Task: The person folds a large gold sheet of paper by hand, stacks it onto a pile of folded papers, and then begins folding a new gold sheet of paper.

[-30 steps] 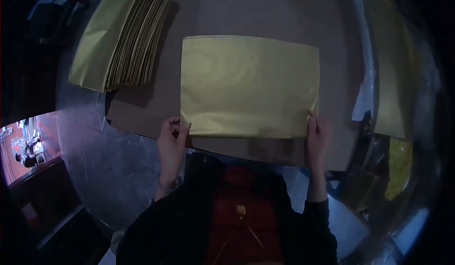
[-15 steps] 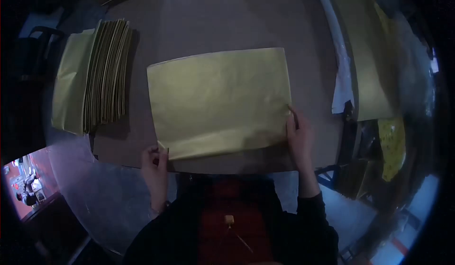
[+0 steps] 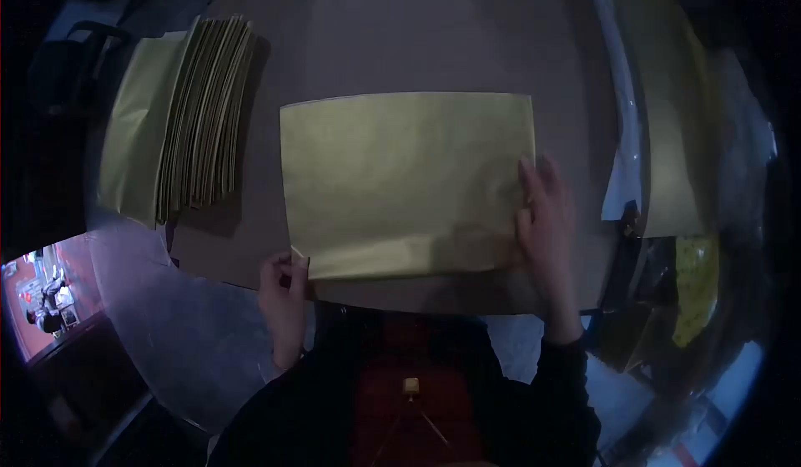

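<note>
A gold paper sheet [image 3: 400,175] lies flat on a brown board [image 3: 417,41] in front of me. My left hand [image 3: 284,287] pinches the sheet's near left corner between thumb and fingers. My right hand [image 3: 546,217] lies flat with fingers spread along the sheet's right edge, pressing it down.
A stack of folded gold sheets [image 3: 196,112] sits at the left of the board, fanned on edge. More gold sheets [image 3: 667,133] and clear plastic wrap [image 3: 626,175] lie at the right. A shiny plastic-covered surface [image 3: 167,317] spreads below the board at the left.
My right hand has slid up the sheet's right edge and opened flat on it. The sheet now lies squarer to me. My left hand keeps its pinch on the near left corner.
</note>
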`<state>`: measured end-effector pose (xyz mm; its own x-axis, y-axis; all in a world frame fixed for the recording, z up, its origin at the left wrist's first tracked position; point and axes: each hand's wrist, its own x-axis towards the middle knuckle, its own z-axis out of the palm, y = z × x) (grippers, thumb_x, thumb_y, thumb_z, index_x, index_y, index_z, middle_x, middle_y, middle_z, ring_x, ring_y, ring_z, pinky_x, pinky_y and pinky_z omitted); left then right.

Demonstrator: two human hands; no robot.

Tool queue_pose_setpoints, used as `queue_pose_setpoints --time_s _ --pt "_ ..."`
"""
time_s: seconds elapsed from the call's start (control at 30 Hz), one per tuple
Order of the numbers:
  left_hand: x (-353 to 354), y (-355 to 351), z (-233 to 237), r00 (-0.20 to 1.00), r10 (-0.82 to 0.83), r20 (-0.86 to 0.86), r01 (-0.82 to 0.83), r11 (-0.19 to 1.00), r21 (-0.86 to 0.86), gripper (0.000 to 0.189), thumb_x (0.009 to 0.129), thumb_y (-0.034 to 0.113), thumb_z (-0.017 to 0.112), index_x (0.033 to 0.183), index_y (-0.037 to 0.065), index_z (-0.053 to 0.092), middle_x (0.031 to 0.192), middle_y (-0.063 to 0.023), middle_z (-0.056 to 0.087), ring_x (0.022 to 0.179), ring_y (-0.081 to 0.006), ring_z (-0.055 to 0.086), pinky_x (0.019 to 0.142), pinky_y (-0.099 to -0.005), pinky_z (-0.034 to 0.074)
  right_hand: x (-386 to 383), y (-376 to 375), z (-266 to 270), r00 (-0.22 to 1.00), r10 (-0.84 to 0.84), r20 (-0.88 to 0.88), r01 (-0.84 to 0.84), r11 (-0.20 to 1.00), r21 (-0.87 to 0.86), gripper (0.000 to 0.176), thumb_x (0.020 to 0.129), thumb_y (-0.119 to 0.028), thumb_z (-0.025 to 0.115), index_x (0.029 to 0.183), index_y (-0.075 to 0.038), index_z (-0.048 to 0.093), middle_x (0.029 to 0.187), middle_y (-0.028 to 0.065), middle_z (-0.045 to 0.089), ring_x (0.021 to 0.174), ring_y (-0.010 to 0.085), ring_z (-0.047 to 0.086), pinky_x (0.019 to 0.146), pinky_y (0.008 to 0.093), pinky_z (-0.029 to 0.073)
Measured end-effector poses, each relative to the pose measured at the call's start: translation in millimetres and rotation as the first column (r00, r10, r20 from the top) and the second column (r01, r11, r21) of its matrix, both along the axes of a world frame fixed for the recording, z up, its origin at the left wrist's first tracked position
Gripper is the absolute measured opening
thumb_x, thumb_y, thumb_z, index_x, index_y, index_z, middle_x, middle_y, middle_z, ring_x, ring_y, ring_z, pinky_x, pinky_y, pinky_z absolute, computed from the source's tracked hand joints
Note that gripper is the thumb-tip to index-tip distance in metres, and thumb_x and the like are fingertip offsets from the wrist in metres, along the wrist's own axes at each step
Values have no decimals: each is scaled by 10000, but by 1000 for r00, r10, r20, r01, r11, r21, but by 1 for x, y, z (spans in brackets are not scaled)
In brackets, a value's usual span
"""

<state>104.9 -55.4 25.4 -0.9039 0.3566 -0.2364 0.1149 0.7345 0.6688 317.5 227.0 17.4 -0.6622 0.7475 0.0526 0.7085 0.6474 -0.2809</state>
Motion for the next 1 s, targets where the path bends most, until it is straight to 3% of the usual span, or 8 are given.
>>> queue_pose_setpoints --time_s 0.03,0.17,0.23,0.27,0.47,0.73,1.0 --pt "0 1 2 1000 -16 -13 15 1000 -28 261 894 201 653 1027 -6 566 755 -30 585 694 -96 519 655 -252 445 -8 5 4 993 106 49 -109 992 60 574 772 -49 552 1333 -133 467 1366 121 413 1190 318 451 1025 455 336" --pt "0 -4 -6 999 30 35 -30 999 12 254 895 195 650 1029 -4 564 749 -31 578 700 -97 523 659 -256 446 -26 26 -1 959 261 110 -269 961 59 532 812 -70 533 1337 -110 458 1428 105 365 1258 302 414 1090 455 273" --pt "1 -5 -9 997 62 46 -64 997 47 254 864 153 677 1039 10 560 725 -37 595 679 -101 554 675 -244 451 -33 31 -5 982 183 51 -183 983 -7 466 878 -134 502 1339 -90 451 1421 92 372 1268 275 411 1098 466 261" --pt "1 -3 -6 997 69 47 -71 997 43 254 864 153 677 1039 10 560 725 -37 595 679 -101 554 675 -244 451 -33 32 -8 979 183 92 -187 982 35 448 930 -234 477 1350 -84 437 1412 85 380 1260 252 419 1092 468 265" --pt "0 -4 -3 993 63 95 -67 997 35 255 894 175 651 1042 -8 554 756 -31 585 718 -87 535 676 -250 447 -37 28 -15 968 158 198 -195 963 184 475 938 -307 484 1362 -102 420 1374 85 412 1239 244 437 1080 462 282" --pt "1 -2 -2 988 94 120 -95 995 4 245 891 161 652 1047 -3 559 780 -32 592 741 -94 536 709 -255 448 -40 23 -4 957 145 249 -197 960 198 453 924 -284 516 1335 -107 447 1345 83 440 1183 249 483 1058 457 311" --pt "1 -2 -4 985 123 119 -122 992 -12 242 888 171 656 1036 3 566 782 -28 583 739 -91 522 681 -254 443 -36 28 -24 979 125 161 -160 961 226 461 917 -269 516 1350 -127 440 1403 82 404 1171 289 467 984 427 363"
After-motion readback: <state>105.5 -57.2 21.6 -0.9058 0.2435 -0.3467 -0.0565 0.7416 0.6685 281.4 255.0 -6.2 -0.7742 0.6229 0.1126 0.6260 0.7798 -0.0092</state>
